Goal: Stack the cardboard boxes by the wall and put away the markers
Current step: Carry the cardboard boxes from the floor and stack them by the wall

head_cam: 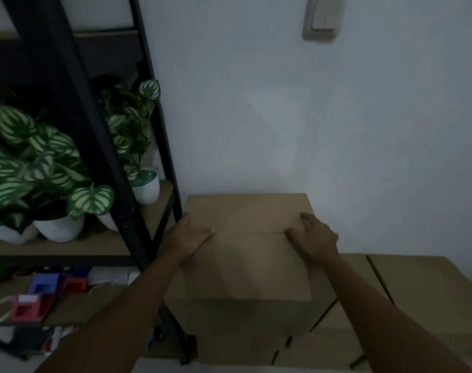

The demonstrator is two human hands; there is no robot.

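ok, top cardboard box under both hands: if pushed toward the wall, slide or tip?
Probably slides: the top box sits flat on the lower boxes. Top flaps may flex; a seam shows by the right hand. Likely light, since the left hand rests flat, not gripping.

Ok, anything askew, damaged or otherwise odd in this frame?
Nothing is clearly damaged or spilled. The top box sits on the lower boxes by the wall, both hands flat on its lid: left hand, right hand. The lower shelf is cluttered with tape dispensers, and the picture is dim.
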